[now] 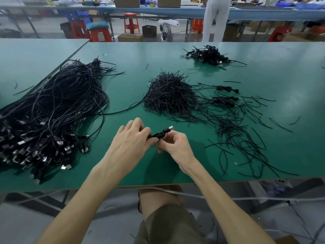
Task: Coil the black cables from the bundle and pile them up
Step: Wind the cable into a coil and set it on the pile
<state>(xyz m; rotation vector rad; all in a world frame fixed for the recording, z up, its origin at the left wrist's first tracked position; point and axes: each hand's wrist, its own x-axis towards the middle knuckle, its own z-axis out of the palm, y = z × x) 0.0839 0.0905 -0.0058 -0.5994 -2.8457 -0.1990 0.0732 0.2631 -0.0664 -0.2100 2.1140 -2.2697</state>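
Between the left hand (131,138) and right hand (175,146), a small coiled USB cable (161,134) is being pinched by curled fingers on both sides, apparently getting its tie finished, and is probably needing a reach to the pile (209,56) far beyond the right hand.

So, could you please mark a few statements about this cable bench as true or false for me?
1. Left hand and right hand both hold a small coiled black cable with a silver plug. True.
2. The large loose bundle of black cables lies on the right of the green table. False: at its left.
3. The heap of short black ties sits mid-table. True.
4. The pile of coiled black cables lies at the near edge. False: far back.
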